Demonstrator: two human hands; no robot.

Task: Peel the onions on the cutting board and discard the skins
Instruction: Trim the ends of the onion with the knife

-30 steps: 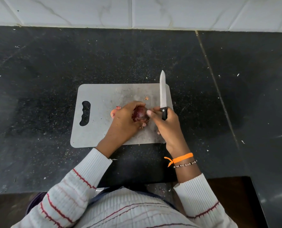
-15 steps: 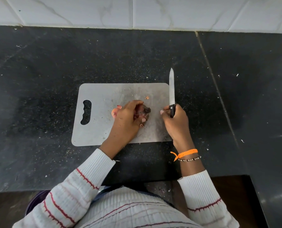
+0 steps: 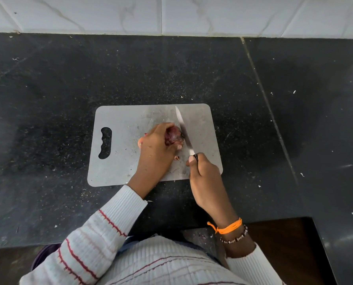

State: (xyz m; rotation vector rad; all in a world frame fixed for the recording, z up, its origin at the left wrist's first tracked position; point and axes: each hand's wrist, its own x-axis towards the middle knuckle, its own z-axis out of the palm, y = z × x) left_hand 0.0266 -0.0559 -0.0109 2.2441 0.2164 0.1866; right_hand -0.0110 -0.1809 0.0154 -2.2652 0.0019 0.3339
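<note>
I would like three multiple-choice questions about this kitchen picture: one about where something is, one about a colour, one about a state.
1. Where does the cutting board lie?
A. on the dark counter
B. in a sink
C. on a white plate

2. What colour is the string band on the right wrist?
A. green
B. orange
C. blue

3. What is the right hand doing?
A. lying flat and open
B. gripping the knife
C. holding a spoon

Answers:
1. A: the dark counter shows on all sides of the board.
2. B: the band is bright orange, beside a beaded bracelet.
3. B: the fingers curl round the black handle, with the blade against the onion that the left hand holds.
</note>
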